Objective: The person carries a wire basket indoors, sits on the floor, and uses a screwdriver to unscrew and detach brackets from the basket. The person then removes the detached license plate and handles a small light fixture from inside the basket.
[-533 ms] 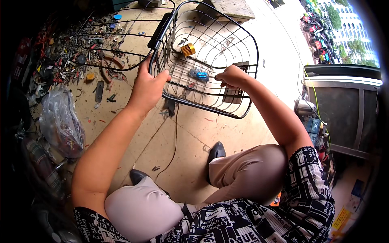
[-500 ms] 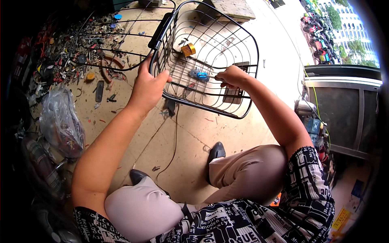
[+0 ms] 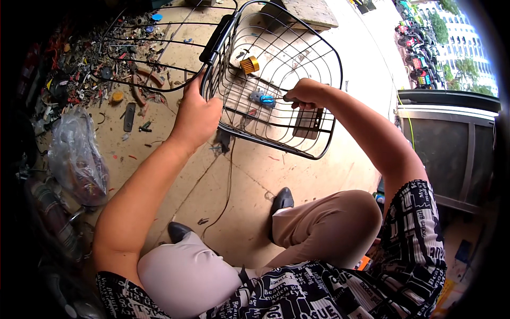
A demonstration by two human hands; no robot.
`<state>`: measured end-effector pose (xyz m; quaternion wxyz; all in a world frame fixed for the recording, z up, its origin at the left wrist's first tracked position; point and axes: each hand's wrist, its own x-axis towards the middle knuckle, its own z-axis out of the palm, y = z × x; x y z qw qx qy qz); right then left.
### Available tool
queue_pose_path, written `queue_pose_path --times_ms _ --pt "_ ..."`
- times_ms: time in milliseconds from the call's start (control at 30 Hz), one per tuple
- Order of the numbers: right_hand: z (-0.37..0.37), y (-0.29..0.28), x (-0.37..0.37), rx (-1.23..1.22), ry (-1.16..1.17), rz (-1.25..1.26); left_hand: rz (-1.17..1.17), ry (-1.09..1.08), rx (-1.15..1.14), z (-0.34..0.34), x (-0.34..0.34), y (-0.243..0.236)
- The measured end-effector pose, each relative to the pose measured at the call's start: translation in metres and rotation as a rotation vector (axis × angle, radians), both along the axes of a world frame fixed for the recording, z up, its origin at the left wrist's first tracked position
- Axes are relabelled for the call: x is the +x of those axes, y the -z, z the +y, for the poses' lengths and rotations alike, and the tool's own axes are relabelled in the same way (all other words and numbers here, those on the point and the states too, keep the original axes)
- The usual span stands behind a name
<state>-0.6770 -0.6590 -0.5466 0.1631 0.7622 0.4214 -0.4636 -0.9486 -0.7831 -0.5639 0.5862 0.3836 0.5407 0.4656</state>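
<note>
I hold a black wire basket [image 3: 329,58] with a hinged wire lid [image 3: 171,40] swung out to its left, joined by a thick black bar [image 3: 215,38]. My left hand [image 3: 197,114] is closed round the basket's left rim. My right hand [image 3: 305,94] is closed on a thin rod-like piece beside a blue-and-grey part [image 3: 264,100] within the basket's outline; the rod's far end is too small to make out. A ribbed gold cylinder [image 3: 248,65] shows among the upper wires, and a dark flat plate [image 3: 306,125] lies at the lower right of the basket's wires.
Scattered small parts [image 3: 135,50] cover the floor at left, beside a plastic bag [image 3: 77,159]. A worn wooden block [image 3: 311,11] lies beyond the basket. A dark metal cabinet [image 3: 443,149] stands at right. Parked scooters [image 3: 413,50] show outside. A cable [image 3: 229,181] runs near my feet.
My right hand has risen slightly, its fingers and wrist turned, and the elbow has moved outward to the right. The basket and left hand have shifted slightly right.
</note>
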Motion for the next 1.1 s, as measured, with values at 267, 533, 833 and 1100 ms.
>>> queue_pose_path --times_ms 267,533,833,1100 --pt "-0.024 -0.003 -0.013 0.463 -1.16 -0.459 0.054 -0.048 0.078 0.005 -0.002 0.022" --pt "-0.01 -0.009 -0.018 0.337 -0.34 -0.145 0.153 -0.047 0.123 0.004 0.003 0.039" --pt "-0.029 -0.008 -0.026 0.426 -1.05 -0.404 0.089 -0.043 0.077 -0.002 0.002 0.028" --pt "-0.024 -0.009 -0.017 0.483 -0.7 -0.235 0.205 -0.084 0.154 -0.011 0.004 0.044"
